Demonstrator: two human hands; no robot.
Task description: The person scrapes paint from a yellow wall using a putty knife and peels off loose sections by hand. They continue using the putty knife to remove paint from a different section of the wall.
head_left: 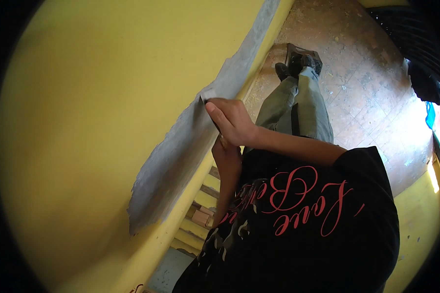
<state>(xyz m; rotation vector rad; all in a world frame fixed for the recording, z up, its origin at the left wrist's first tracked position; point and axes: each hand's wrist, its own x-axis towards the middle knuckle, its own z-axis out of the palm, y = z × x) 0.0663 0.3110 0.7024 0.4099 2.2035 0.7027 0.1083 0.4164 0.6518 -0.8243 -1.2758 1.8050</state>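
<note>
My right hand [233, 120] is closed over a dark-bladed scraper [217, 126], its thumb lying along the tool. Just below it, my left hand [227, 153] is wrapped around the handle end; the right hand and wrist partly hide it. The blade's tip touches the ragged upper edge of a bare grey strip [168, 168] on the yellow painted wall [98, 107]. Yellow paint borders this strip on both sides.
My legs [303, 105] and dark shoes stand on a tiled floor [352, 73] strewn with flakes. Yellow slats [188, 237] and a brick-like block [201, 218] lie below the wall's edge. A dark ridged object [410, 36] is at upper right.
</note>
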